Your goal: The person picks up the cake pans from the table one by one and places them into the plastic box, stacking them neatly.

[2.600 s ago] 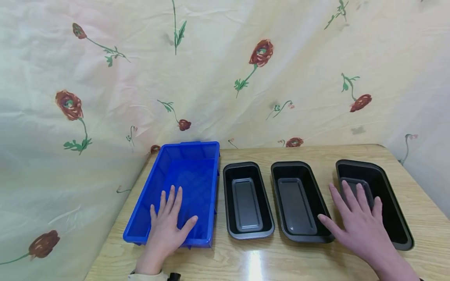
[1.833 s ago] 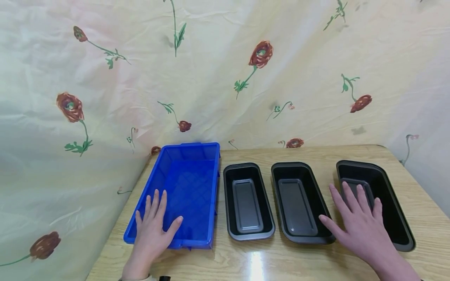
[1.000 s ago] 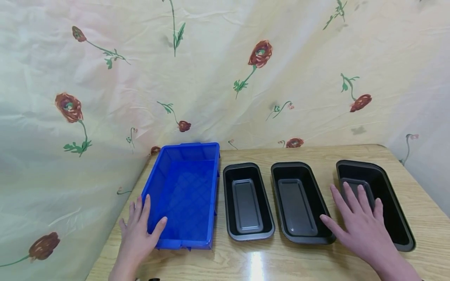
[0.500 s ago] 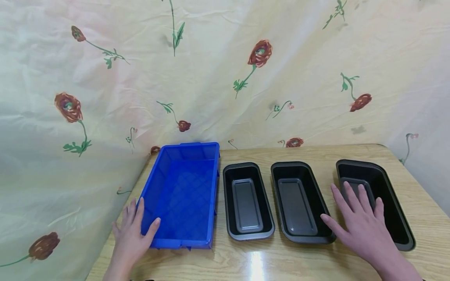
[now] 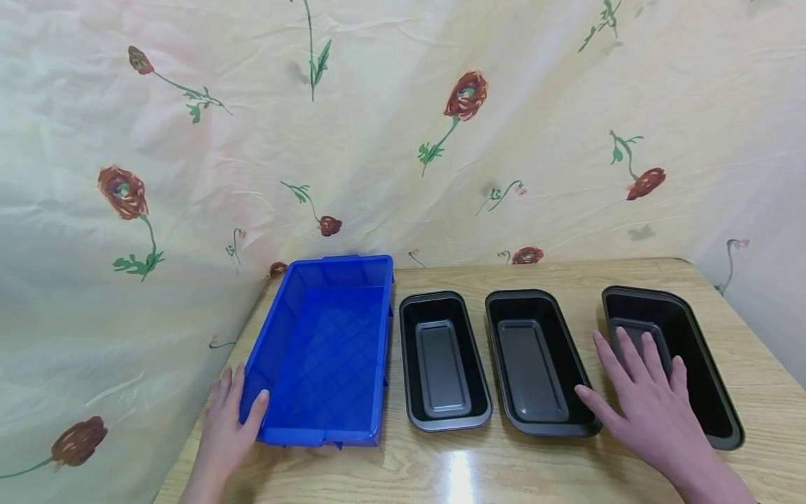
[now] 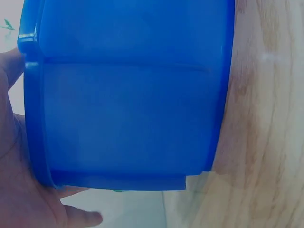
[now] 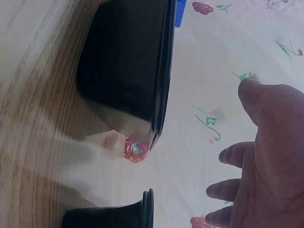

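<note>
At the near left corner of a blue plastic bin (image 5: 334, 350), my left hand (image 5: 223, 427) has its fingers along the outer side and the thumb by the front rim. The left wrist view has the bin's front wall (image 6: 128, 118) filling the middle, with the hand (image 6: 23, 190) around its corner. My right hand (image 5: 651, 413) is spread, holding nothing, and overlaps the right black loaf pan (image 5: 695, 371) in the head view. The middle loaf pan (image 5: 532, 371) lies just left of its thumb. In the right wrist view, that hand (image 7: 275, 152) is raised above rim level.
A third, smaller loaf pan (image 5: 443, 367) stands between the bin and the middle pan. All stand on a wood-grain table (image 5: 415, 469). A flower-printed sheet (image 5: 378, 140) hangs behind the table and along its left side.
My left hand has moved left and toward the person, from over the bin to its near left corner. The right hand has stayed almost in place. The bin and pans have not moved.
</note>
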Motion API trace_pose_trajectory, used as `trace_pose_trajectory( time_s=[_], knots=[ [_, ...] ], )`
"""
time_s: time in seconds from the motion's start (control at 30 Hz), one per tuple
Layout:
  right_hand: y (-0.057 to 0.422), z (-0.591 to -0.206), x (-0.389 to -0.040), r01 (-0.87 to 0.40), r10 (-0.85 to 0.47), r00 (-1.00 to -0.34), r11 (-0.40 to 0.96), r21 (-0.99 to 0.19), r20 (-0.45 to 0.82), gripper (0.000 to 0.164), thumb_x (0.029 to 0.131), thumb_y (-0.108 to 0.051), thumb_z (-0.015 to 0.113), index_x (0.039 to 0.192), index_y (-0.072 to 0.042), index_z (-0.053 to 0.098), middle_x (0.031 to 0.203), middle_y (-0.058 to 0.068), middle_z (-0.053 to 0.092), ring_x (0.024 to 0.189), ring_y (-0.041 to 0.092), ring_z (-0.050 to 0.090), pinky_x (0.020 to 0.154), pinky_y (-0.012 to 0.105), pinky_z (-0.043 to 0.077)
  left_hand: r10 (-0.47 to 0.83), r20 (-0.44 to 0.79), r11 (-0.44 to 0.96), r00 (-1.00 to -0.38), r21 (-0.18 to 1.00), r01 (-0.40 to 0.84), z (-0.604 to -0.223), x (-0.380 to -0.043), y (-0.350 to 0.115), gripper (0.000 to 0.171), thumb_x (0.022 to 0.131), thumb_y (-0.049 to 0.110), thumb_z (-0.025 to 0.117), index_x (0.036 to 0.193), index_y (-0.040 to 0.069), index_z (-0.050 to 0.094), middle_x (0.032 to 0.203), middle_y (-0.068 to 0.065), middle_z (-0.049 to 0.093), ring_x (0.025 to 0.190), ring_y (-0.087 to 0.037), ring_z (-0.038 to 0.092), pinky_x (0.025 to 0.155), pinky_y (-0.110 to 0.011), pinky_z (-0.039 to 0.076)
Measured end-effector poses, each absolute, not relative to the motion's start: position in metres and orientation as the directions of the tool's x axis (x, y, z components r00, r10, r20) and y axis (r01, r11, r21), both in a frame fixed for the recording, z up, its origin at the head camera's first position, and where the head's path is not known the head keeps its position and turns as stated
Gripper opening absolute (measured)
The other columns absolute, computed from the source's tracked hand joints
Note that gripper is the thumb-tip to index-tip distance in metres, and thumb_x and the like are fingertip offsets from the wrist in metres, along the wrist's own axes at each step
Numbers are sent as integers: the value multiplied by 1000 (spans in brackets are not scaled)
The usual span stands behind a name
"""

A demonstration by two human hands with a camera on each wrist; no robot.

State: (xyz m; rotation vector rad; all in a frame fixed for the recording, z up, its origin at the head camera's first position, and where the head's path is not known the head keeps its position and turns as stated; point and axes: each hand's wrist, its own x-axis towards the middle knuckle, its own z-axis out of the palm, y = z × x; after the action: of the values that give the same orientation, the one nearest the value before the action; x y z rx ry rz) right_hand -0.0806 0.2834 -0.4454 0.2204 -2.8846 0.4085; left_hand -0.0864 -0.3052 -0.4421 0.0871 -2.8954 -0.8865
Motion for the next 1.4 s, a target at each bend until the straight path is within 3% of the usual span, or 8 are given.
trace_pose_trajectory(
  time_s=[0.3,0.77,1.4],
  knots=[
    [284,-447,-80,-183,-118,-961,949,-257,249,93,100,-51,63,168,-15,12,167,31,8,152,45,-19,112,69,-23,-114,71,759,-991,649,-41,-446,-87,-313,61,115,30,33,160,-11,20,162,-39,15,147,-60,15,112,-77,20],
    [282,-449,-80,-204,-135,-961,937,-285,242,89,101,-48,63,167,-10,16,167,31,10,153,46,-16,113,68,-23,-111,41,716,-993,696,-51,-447,-88,-317,56,112,10,40,161,-8,19,158,-40,24,143,-60,26,113,-72,27],
    [279,-445,-79,-227,-151,-954,927,-297,258,88,102,-45,63,167,-12,14,166,33,15,153,45,-15,114,66,-21,-162,-108,636,-981,749,-187,-442,-93,-316,56,112,5,33,164,0,14,163,-36,17,147,-59,18,117,-70,21]
  ],
)
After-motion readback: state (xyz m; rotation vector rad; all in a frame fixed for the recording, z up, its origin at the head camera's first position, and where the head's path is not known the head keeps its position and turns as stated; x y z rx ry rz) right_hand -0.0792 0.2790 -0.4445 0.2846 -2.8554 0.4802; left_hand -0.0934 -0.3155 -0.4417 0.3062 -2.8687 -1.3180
